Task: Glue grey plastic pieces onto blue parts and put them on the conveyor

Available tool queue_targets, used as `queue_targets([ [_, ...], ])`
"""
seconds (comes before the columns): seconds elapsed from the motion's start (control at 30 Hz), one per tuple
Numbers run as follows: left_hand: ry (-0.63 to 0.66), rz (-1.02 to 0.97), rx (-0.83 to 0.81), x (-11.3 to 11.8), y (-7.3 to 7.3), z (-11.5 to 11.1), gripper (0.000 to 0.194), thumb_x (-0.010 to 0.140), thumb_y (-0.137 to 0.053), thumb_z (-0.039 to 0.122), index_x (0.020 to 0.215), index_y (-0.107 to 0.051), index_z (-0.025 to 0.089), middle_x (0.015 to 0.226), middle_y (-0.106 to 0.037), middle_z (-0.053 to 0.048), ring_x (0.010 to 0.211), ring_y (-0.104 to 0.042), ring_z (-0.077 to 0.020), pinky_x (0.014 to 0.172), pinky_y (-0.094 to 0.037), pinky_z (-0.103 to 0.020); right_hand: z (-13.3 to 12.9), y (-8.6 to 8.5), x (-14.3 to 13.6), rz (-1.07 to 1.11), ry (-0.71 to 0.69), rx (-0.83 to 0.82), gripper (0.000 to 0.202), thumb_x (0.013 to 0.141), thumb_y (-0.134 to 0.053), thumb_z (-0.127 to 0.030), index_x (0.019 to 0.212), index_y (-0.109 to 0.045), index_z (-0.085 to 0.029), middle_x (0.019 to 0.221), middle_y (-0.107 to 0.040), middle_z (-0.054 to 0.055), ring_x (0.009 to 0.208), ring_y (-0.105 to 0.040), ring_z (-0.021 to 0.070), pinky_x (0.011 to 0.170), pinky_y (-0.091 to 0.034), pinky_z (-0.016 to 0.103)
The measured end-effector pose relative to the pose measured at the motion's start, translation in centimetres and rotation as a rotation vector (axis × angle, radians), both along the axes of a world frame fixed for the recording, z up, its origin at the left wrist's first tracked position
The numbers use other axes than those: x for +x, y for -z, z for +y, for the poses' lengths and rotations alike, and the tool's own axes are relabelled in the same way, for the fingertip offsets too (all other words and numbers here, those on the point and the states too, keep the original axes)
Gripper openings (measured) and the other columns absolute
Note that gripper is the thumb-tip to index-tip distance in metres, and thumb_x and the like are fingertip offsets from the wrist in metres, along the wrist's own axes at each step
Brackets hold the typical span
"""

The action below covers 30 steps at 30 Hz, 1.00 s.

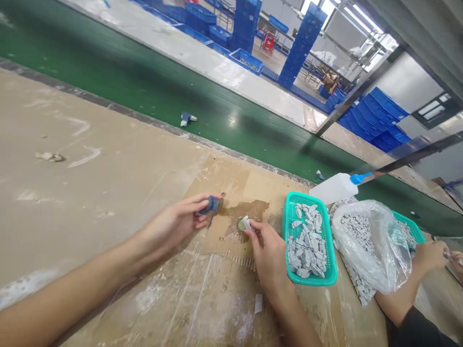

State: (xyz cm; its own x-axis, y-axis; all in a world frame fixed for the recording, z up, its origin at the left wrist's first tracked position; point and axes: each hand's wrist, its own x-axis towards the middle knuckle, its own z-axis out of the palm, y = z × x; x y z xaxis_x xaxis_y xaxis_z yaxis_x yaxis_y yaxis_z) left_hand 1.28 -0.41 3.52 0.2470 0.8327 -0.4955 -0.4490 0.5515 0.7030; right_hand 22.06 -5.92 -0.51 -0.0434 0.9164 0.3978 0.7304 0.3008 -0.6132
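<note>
Cardboard (231, 180) mid-frame: left hand (184, 214) pinching a blue piece (208, 206), right hand (269, 248) gripping a white piece (246, 222) edgewise, likely keeping fingertips off the round thing (241, 225).

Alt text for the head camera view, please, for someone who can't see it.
Above stained brown cardboard, a person's left hand holds a small dark-blue piece and their right hand a small whitish piece. To the right are a teal plastic basket of grey-white pieces and a clear plastic bag; a green belt runs beyond.
</note>
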Motion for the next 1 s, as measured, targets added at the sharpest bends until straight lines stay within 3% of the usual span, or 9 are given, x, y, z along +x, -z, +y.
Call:
queue_targets([
  [0.1,0.052,-0.07,-0.034,-0.1,0.5,-0.2,0.016,0.083,-0.063,0.006,0.096,-0.071,0.011,0.095,-0.063,-0.008,0.066,-0.052,-0.0097,0.06,-0.048,-0.018,0.2,0.1,0.0,-0.087,-0.025,0.08,0.021,0.1,-0.051,-0.027,0.102,-0.07,-0.019,0.091,-0.075,0.006,0.082,-0.07,0.0159,0.073,-0.057,0.027],
  [0.3,0.077,-0.076,0.003,-0.3,1.2,-0.6,0.026,0.076,-0.075,0.013,0.101,-0.068,0.016,0.098,-0.067,-0.007,0.083,-0.069,-0.021,0.078,-0.059,-0.035,0.3,0.1,0.4,-0.239,-0.086,0.162,0.017,0.097,-0.055,-0.02,0.104,-0.07,-0.016,0.091,-0.075,0.006,0.082,-0.069,0.0157,0.075,-0.055,0.027],
  [0.5,0.081,-0.081,0.081,-0.6,2.2,-0.5,0.036,0.072,-0.08,0.017,0.107,-0.071,0.016,0.094,-0.071,-0.006,0.084,-0.069,-0.0171,0.082,-0.052,-0.031,0.5,0.0,0.5,-0.337,-0.133,0.194,0.016,0.095,-0.059,-0.019,0.104,-0.071,-0.015,0.087,-0.075,0.007,0.077,-0.066,0.0157,0.07,-0.053,0.027],
  [0.8,0.107,-0.174,0.12,-0.7,2.5,-0.3,0.029,0.066,-0.082,0.011,0.094,-0.073,0.01,0.085,-0.072,-0.008,0.078,-0.065,-0.0162,0.08,-0.053,-0.032,0.5,-0.1,0.5,-0.373,-0.138,0.216,0.017,0.093,-0.062,-0.016,0.107,-0.071,-0.017,0.085,-0.074,0.005,0.074,-0.065,0.015,0.07,-0.052,0.027],
  [1.0,0.105,-0.105,0.102,-0.6,3.0,-0.1,0.032,0.066,-0.082,0.009,0.097,-0.074,0.01,0.094,-0.073,-0.009,0.085,-0.067,-0.0172,0.087,-0.051,-0.034,0.5,-0.1,0.3,-0.357,-0.154,0.194,0.018,0.092,-0.063,-0.014,0.108,-0.071,-0.018,0.086,-0.074,0.005,0.076,-0.065,0.0148,0.072,-0.053,0.027],
])
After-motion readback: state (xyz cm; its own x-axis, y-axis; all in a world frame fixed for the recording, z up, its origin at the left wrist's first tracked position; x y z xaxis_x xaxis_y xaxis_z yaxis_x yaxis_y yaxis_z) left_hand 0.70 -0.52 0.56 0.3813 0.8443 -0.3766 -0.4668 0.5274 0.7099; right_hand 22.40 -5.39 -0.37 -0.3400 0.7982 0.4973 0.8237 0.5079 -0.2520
